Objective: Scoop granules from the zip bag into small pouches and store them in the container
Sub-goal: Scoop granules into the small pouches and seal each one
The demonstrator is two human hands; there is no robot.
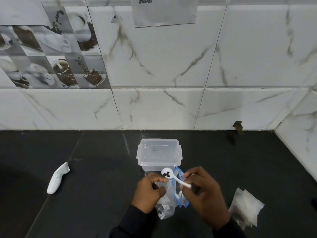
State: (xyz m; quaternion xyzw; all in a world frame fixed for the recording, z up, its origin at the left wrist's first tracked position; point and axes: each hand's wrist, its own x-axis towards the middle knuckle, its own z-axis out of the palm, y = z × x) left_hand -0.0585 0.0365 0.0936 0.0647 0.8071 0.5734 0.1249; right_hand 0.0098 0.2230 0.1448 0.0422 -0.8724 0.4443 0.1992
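A single wide-angle camera worn on the person's head looks forward and down across a dark counter toward a marble-tiled wall, which fills the frame from 9 through 12 to 3 o'clock. Nearest the lens, at 6 o'clock, the left hand grips a clear plastic bag and the right hand pinches a white scoop. The bottom edge cuts off the dark sleeves. A lidded container stands just beyond the hands, toward 12 o'clock. The wide lens bows the tile joints, and a side wall closes the view at 3 o'clock.
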